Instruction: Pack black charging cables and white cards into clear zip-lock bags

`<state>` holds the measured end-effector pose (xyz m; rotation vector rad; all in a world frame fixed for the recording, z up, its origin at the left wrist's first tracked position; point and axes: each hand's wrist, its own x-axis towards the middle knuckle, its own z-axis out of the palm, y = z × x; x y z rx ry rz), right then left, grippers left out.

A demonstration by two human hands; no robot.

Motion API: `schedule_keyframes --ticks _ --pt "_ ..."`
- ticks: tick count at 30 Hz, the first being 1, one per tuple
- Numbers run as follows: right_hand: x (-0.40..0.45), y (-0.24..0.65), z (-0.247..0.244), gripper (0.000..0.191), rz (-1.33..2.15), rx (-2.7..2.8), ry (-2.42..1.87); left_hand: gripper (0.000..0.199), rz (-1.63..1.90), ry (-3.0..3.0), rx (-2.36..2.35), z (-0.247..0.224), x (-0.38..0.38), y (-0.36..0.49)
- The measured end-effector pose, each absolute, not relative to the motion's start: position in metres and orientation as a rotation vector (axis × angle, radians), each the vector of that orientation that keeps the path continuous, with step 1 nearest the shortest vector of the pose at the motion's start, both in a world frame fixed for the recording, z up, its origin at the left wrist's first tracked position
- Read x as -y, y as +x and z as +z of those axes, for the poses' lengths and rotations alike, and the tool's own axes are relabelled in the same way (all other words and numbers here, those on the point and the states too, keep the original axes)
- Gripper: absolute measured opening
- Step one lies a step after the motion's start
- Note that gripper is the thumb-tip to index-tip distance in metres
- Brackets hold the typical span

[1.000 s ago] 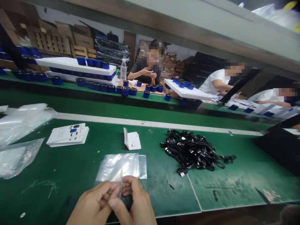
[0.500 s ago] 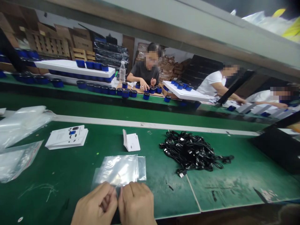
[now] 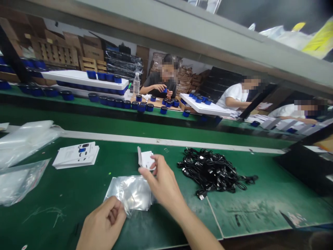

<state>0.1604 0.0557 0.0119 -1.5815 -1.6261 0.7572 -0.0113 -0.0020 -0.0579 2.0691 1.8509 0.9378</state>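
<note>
Bench: green top, a pale strip along the back, a thin seam running to the near edge.
Cables: tangled black heap on the right, apart from both hands.
Packs: clear plastic, at far left.
Right hand: stretched forward, thumb and fingers parted around the near right side of the cards; whether they touch, I cannot tell.
Left hand: fingers curled, thumb against them, pinching the near edge of a clear bag.
Bags: overlapping, flat, just below the cards.
Leaflets: printed, stacked, left of the cards.
</note>
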Motion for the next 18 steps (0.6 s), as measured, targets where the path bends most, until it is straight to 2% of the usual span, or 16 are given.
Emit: schedule_keyframes --ticks 4,10,14,18 --pt "-0.115 0.152 0.005 0.05 1.08 1.51 -1.622 0.024 0.935 2.065 -1.83 -0.058 0.0 -0.012" --pt "-0.136 0.16 -0.016 0.028 1.311 1.493 -1.663 0.027 0.985 1.947 -1.852 -0.059 0.002 -0.009" --pt "-0.115 0.185 -0.012 0.018 1.161 1.544 -1.634 0.027 1.012 1.777 -1.814 -0.058 0.001 -0.01" --pt "-0.059 0.195 0.001 0.025 0.893 1.63 -1.547 0.03 1.111 1.348 -1.645 -0.055 -0.002 -0.012"
